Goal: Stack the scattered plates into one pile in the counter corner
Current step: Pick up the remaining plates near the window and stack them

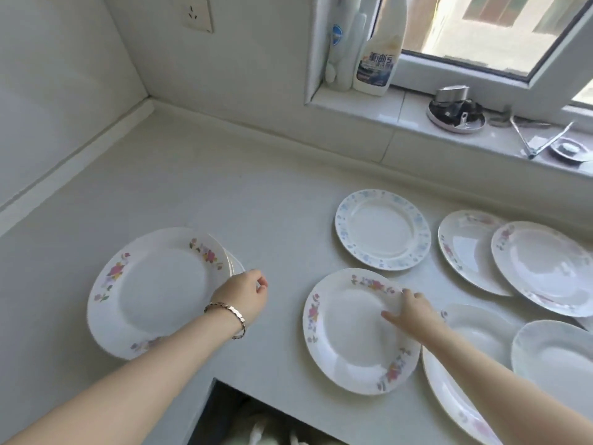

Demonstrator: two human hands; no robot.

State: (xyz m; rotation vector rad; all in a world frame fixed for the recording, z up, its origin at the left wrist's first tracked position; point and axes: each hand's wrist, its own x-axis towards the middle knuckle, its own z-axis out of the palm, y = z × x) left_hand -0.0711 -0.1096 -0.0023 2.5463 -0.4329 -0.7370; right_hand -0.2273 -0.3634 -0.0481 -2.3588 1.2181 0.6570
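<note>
Fingers point(405, 295) of the right hand point(414, 311) lie spread on the rim of a floral plate point(353, 335) mid-tabletop point(272, 220). The left hand point(245, 289), fingers curled shut, holds nothing beside the small pile point(154, 290) short of the corner. Plates look stiff, slick, breakable; grip by the rim.

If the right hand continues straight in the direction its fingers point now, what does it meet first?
The right hand already rests on the pink-flowered plate. Past that rim, probably bare counter toward the wall; depth is unclear.

Counter corner point(179, 162) lies open; plates point(382, 229) crowd the right.
</note>
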